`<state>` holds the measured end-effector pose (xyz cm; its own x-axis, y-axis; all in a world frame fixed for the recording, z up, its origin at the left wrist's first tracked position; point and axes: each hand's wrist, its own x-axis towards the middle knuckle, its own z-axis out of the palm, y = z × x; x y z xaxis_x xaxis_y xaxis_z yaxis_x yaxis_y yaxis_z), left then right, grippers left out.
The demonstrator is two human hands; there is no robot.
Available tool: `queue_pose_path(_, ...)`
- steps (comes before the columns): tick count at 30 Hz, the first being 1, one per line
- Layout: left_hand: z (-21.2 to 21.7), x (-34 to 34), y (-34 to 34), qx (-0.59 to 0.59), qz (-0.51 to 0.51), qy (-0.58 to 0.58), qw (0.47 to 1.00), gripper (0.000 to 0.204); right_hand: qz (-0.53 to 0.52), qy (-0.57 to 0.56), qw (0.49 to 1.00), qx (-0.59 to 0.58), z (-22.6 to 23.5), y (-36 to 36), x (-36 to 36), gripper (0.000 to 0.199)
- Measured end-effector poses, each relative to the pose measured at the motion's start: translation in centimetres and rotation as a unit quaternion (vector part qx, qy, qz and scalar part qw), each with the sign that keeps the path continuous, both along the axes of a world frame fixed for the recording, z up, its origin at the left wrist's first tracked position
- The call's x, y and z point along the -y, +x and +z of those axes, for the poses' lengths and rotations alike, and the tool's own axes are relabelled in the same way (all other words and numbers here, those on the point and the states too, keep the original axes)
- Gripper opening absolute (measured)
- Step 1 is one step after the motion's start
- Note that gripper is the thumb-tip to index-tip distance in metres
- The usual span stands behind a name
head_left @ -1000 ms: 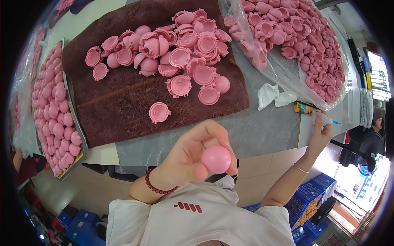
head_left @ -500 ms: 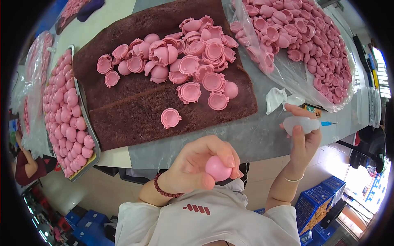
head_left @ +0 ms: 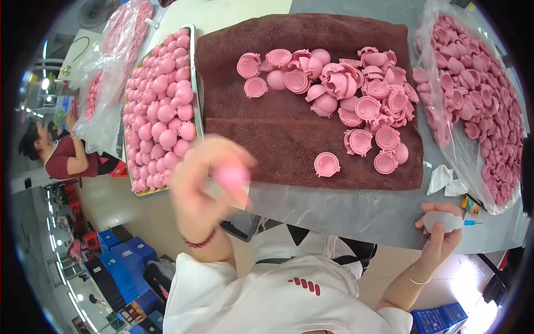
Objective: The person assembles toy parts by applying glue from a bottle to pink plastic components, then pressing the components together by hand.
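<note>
A pink ball (head_left: 231, 174), blurred, is gripped in the left hand (head_left: 190, 181), near the rim of a tray (head_left: 194, 78) heaped with finished-looking round balls (head_left: 161, 106). The right hand (head_left: 440, 238) grips a white bottle (head_left: 442, 221) with a blue tip (head_left: 470, 222). On the counter (head_left: 334, 209), a brown towel (head_left: 267, 150) bears pink shells (head_left: 368, 108), beside a clear bag (head_left: 461, 167) of more.

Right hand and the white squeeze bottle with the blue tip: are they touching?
Touching. The head view shows the right hand gripping the white bottle, fingers along its far side and thumb against its near side.
</note>
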<state>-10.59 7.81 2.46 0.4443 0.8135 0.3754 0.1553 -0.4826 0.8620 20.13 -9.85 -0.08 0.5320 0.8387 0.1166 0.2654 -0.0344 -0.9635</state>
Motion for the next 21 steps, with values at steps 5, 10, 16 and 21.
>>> queue_pose_path(5, 1.9, -4.8, -4.6, -0.224, 0.403, 0.237, 0.855, 0.03, 0.019, 0.013, 1.0, -0.008, 0.3, -0.2, -0.4, 0.032)
queue_pose_path(10, 1.4, -1.1, 1.4, -0.122, 0.273, 0.097, 0.949, 0.034, 0.013, 0.011, 1.0, 0.006, 0.1, -0.6, -0.7, 0.032)
queue_pose_path(16, -2.0, 2.0, 7.5, -0.244, -0.036, 0.18, 0.952, 0.032, -0.009, 0.035, 0.999, 0.041, -0.6, 0.0, -0.1, 0.04)
queue_pose_path(21, -1.0, 3.5, 7.5, 0.079, -0.134, -0.156, 0.975, 0.012, -0.055, 0.069, 0.995, 0.041, -0.4, -0.1, -0.2, 0.059)
